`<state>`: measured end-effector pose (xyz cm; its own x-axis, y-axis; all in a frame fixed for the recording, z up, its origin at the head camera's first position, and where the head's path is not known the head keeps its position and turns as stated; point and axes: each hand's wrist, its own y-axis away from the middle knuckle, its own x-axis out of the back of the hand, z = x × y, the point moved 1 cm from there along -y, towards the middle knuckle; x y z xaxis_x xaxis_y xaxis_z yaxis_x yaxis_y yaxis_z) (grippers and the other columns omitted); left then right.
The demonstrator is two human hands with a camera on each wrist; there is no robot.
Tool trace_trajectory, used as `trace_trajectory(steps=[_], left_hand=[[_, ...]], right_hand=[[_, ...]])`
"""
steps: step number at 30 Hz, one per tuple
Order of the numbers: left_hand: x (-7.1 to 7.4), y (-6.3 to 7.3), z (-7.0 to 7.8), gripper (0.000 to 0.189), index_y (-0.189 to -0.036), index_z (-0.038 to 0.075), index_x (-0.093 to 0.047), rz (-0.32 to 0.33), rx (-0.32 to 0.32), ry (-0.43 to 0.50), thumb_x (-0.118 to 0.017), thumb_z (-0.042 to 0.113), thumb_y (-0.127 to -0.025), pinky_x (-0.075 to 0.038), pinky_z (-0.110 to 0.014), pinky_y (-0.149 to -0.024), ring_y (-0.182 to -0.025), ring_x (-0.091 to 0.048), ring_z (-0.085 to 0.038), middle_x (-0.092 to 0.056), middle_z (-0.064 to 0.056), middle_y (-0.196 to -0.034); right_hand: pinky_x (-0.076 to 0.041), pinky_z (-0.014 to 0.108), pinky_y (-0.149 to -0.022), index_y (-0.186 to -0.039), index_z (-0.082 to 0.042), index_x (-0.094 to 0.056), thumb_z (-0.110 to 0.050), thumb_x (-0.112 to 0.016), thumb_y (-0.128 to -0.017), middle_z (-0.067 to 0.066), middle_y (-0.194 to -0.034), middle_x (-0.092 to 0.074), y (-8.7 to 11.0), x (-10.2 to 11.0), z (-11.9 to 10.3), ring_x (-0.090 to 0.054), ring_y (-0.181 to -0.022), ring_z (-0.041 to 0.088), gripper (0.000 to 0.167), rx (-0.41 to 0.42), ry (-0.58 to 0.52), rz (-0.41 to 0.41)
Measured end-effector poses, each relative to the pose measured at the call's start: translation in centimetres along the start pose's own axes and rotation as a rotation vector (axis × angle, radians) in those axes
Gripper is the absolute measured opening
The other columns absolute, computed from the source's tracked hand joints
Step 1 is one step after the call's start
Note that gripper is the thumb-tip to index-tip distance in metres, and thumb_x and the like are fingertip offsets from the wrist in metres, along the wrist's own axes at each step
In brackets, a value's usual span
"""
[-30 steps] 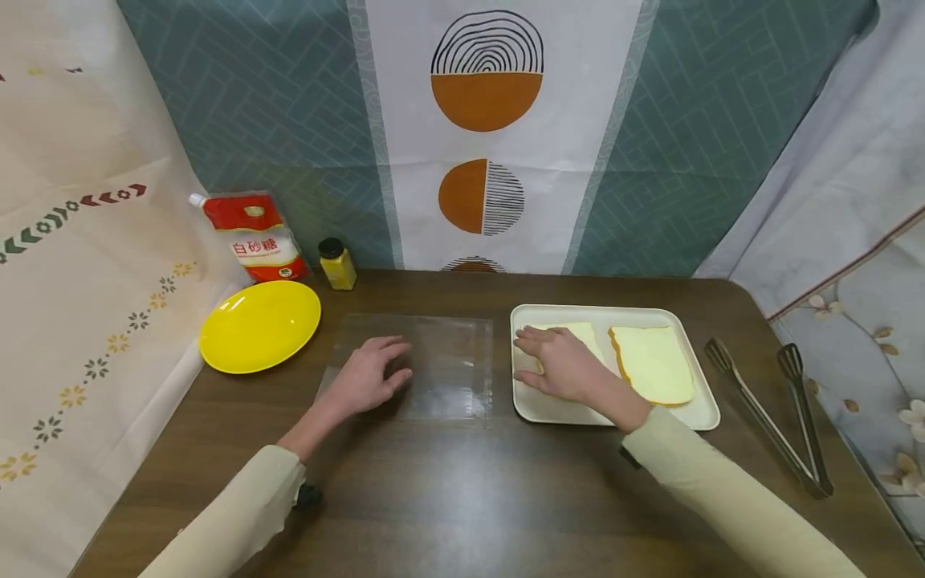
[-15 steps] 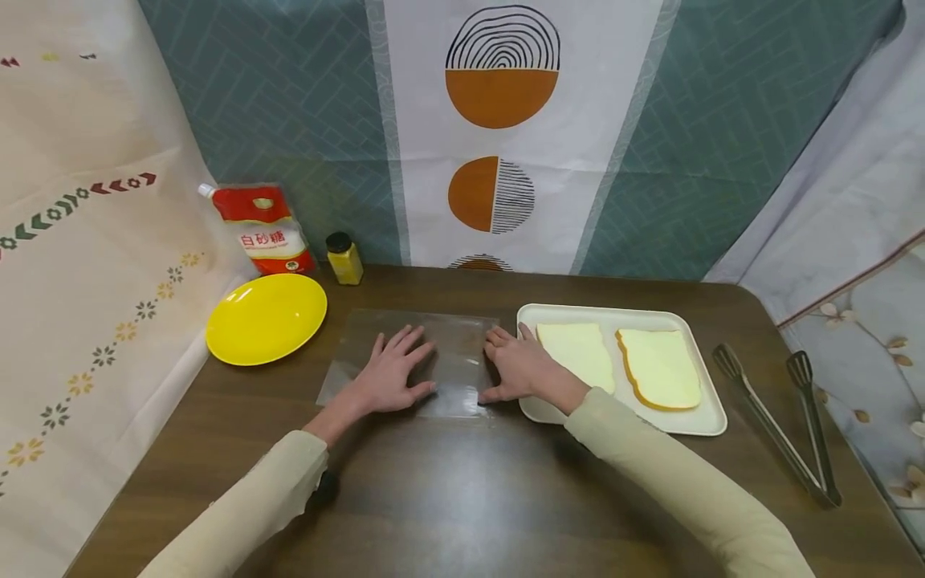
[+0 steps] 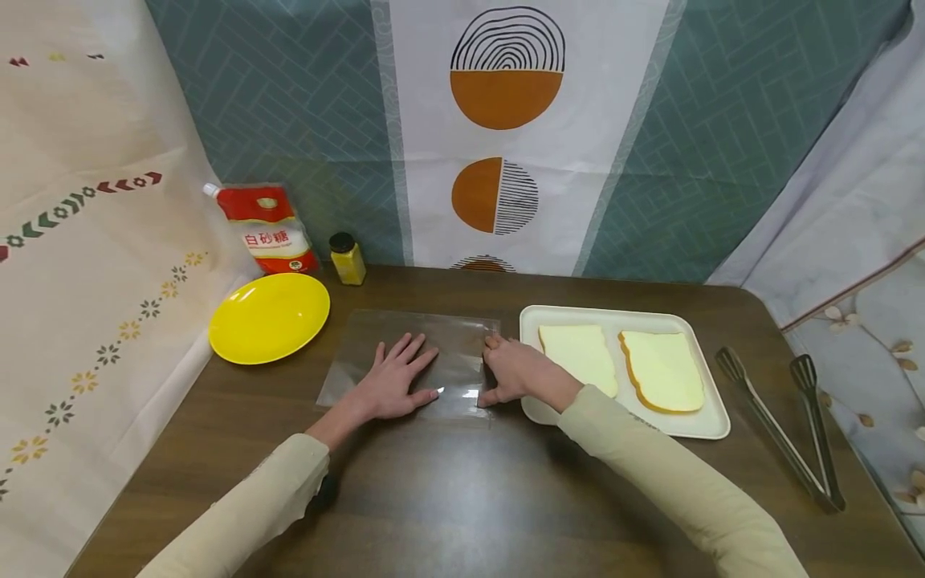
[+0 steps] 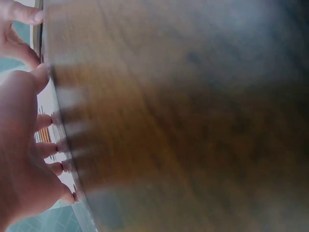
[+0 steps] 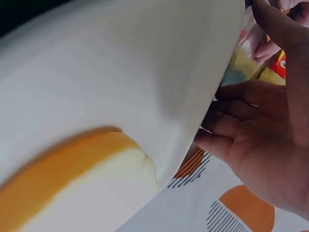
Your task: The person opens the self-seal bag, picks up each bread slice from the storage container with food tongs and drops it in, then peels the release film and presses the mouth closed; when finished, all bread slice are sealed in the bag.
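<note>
Well left of the white tray (image 3: pixel 611 323) on the dark counter (image 3: pixel 433 498): yellow plate (image 3: pixel 269 319); behind it a red-and-white pouch (image 3: pixel 263 229), its base hidden by the plate, small print unreadable; then a small yellow bottle (image 3: pixel 348 265) with black lid, contents hard to make out. Nearer the tray, just left of it: clear plastic sheet (image 3: pixel 457 345), lying flat, edges faint, partly lost in glare; single sheet or bag, cannot tell. Left hand (image 3: pixel 393 387) rests on it, fingers spread; left wrist view is blurry and crops this hand. Right hand (image 3: pixel 515 372) touches the sheet's edge nearest the tray, thumb well apart from the other fingers; some fingertips hidden, behind the tray rim in the right wrist view. On the tray, two bread slices (image 3: pixel 665 371); right sleeve (image 3: pixel 621 425) covers part of the tray's near edge; right wrist view cuts one slice off. Right of the tray: metal tongs (image 3: pixel 783 440), jaws apart; both sleeves run out of frame.
</note>
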<state>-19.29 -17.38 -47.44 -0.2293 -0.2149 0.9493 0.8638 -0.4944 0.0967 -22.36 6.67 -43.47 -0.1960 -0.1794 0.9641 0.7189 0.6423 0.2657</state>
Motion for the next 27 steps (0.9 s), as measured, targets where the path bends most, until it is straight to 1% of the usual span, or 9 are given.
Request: trace_trajectory(steps=[4, 7, 13, 16, 18, 21, 24, 26, 27], left_hand=[[-0.04, 0.06, -0.25, 0.074, -0.156, 0.014, -0.036, 0.020, -0.018, 0.016, -0.056, 0.054, -0.097, -0.006, -0.073, -0.110, -0.150, -0.009, -0.039, -0.017, -0.017, -0.164], [-0.10, 0.03, -0.44, 0.070, -0.156, 0.014, -0.038, 0.043, -0.029, 0.018, -0.054, 0.052, -0.099, -0.008, -0.074, -0.110, -0.150, -0.011, -0.040, -0.020, -0.017, -0.163], [-0.05, 0.26, -0.18, 0.060, -0.153, 0.014, -0.044, 0.082, -0.027, 0.017, -0.046, 0.048, -0.103, -0.012, -0.075, -0.108, -0.147, -0.018, -0.043, -0.026, -0.020, -0.160], [0.04, 0.31, 0.03, 0.055, -0.151, 0.012, -0.047, 0.126, -0.023, 0.015, -0.048, 0.042, -0.104, -0.013, -0.075, -0.107, -0.145, -0.020, -0.044, -0.029, -0.022, -0.159], [0.05, 0.18, 0.09, 0.054, -0.150, 0.012, -0.048, 0.151, -0.021, -0.009, -0.051, 0.038, -0.103, -0.012, -0.076, -0.107, -0.146, -0.019, -0.044, -0.030, -0.022, -0.159], [0.05, 0.00, 0.15, 0.054, -0.151, 0.014, -0.046, 0.135, -0.004, -0.030, -0.053, 0.038, -0.103, -0.009, -0.078, -0.106, -0.148, -0.015, -0.043, -0.027, -0.020, -0.160], [0.03, -0.11, 0.07, 0.055, -0.153, 0.014, -0.044, 0.090, 0.011, -0.013, -0.052, 0.038, -0.103, -0.008, -0.079, -0.105, -0.148, -0.013, -0.044, -0.025, -0.018, -0.161], [0.04, -0.18, 0.01, 0.055, -0.152, 0.014, -0.045, 0.078, 0.017, 0.010, -0.052, 0.038, -0.104, -0.008, -0.079, -0.105, -0.148, -0.013, -0.044, -0.026, -0.018, -0.161], [0.04, -0.23, -0.03, 0.054, -0.152, 0.014, -0.045, 0.083, 0.018, 0.017, -0.052, 0.037, -0.103, -0.008, -0.079, -0.105, -0.148, -0.013, -0.045, -0.026, -0.019, -0.161]], right_hand=[[-0.043, 0.044, -0.105, -0.131, 0.005, -0.060, -0.064, -0.075, -0.078, 0.024, -0.143, -0.050, -0.10, 0.10, -0.06, -0.053, -0.127, 0.037, 0.088, -0.001, -0.011, 0.001], [-0.042, 0.045, -0.106, -0.130, 0.005, -0.060, -0.063, -0.076, -0.078, 0.024, -0.140, -0.051, -0.05, 0.16, 0.00, -0.055, -0.124, 0.038, 0.087, 0.005, -0.020, 0.013], [-0.035, 0.048, -0.112, -0.136, 0.007, -0.055, -0.061, -0.077, -0.079, 0.027, -0.147, -0.045, 0.06, 0.09, 0.11, -0.045, -0.135, 0.039, 0.091, 0.029, -0.036, 0.007], [-0.033, 0.048, -0.113, -0.137, 0.008, -0.055, -0.061, -0.076, -0.079, 0.027, -0.148, -0.043, 0.01, 0.05, 0.11, -0.041, -0.138, 0.038, 0.092, 0.034, -0.042, 0.002], [-0.033, 0.047, -0.113, -0.136, 0.007, -0.055, -0.062, -0.076, -0.079, 0.026, -0.148, -0.044, -0.03, 0.00, 0.13, -0.042, -0.138, 0.038, 0.092, 0.033, -0.034, 0.006], [-0.035, 0.047, -0.112, -0.136, 0.007, -0.056, -0.063, -0.076, -0.078, 0.026, -0.147, -0.046, -0.07, -0.07, 0.15, -0.044, -0.136, 0.038, 0.093, 0.029, -0.024, 0.014], [-0.035, 0.047, -0.111, -0.136, 0.006, -0.056, -0.063, -0.076, -0.078, 0.025, -0.146, -0.047, -0.10, -0.12, 0.14, -0.046, -0.135, 0.038, 0.093, 0.024, -0.025, 0.013], [-0.035, 0.047, -0.111, -0.135, 0.006, -0.057, -0.063, -0.076, -0.077, 0.025, -0.146, -0.047, -0.10, -0.06, 0.10, -0.047, -0.134, 0.038, 0.092, 0.020, -0.025, 0.013], [-0.036, 0.047, -0.111, -0.134, 0.006, -0.058, -0.063, -0.077, -0.077, 0.025, -0.145, -0.048, -0.11, -0.04, 0.09, -0.048, -0.133, 0.038, 0.092, 0.018, -0.023, 0.014]])
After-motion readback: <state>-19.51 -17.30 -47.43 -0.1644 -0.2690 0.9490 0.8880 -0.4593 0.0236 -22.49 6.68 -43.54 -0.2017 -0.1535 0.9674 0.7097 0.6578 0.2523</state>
